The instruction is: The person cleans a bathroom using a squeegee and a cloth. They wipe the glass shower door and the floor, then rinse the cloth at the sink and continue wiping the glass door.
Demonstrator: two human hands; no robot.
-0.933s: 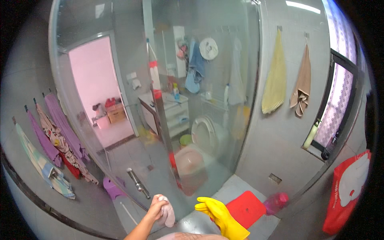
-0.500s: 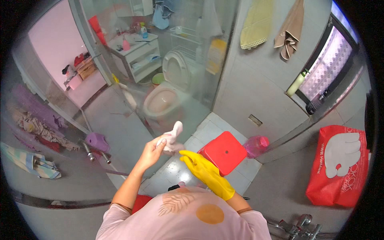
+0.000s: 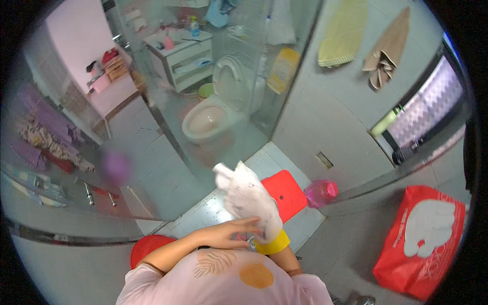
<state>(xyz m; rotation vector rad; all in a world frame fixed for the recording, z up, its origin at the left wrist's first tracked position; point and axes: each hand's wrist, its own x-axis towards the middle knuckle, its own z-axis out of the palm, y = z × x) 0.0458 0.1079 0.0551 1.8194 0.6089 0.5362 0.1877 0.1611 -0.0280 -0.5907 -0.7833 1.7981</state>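
Observation:
A white cloth piece [image 3: 247, 195], mitt-like in shape, covers my right hand and hides its fingers. Below it shows the yellow cuff [image 3: 274, 244] of the rubber glove on that hand. My left hand [image 3: 229, 233] is open, its fingers stretched out and slightly apart against the lower edge of the cloth near the right wrist. Whether the cloth is a glove or a sock is unclear. Just beyond the covered hand, a red stool [image 3: 287, 195] stands on the tiled floor, partly hidden by the cloth.
A pink translucent bottle [image 3: 321, 193] stands beside the stool. At the right is a red bag [image 3: 391, 254], and by my left arm a red basin [image 3: 147, 249]. Behind a glass partition are a toilet [image 3: 203, 122] and a white shelf unit [image 3: 193, 71].
The white cloth has moved from my left hand onto my gloved right hand. My left hand has come down to the right wrist. The view has shifted, and the red basin shows more.

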